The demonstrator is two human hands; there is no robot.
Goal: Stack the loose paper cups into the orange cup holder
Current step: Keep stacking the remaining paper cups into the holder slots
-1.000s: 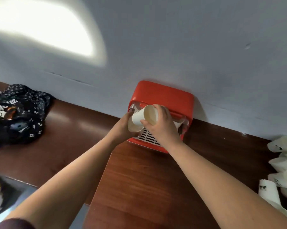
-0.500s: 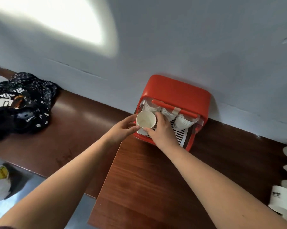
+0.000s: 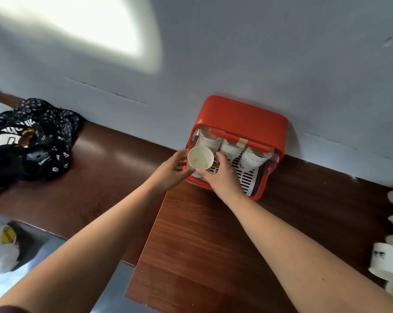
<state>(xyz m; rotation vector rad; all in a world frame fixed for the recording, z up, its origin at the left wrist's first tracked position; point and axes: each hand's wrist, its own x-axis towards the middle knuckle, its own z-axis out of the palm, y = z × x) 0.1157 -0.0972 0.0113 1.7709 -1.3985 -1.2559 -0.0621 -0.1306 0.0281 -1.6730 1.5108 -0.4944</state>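
Noted three nested stacks of white cups (image 3: 230, 149) side by side inside orange cup holder (image 3: 243, 116), centre-right of frame, against wall. Counted one paper cup (image 3: 200, 158), mouth toward camera, at holder's lower-left front; about five loose cups (image 3: 385, 264) at right edge, cropped. Found left hand (image 3: 168, 173) and right hand (image 3: 222, 179) outstretched, fingertips pinching that cup from either side.

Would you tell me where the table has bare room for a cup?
Bare wood: between the forearms, before the orange cup holder, and between the black patterned cloth and the left hand. Crowded: the right edge, with loose paper cups, and the holder's front, where the right hand too holds a paper cup.
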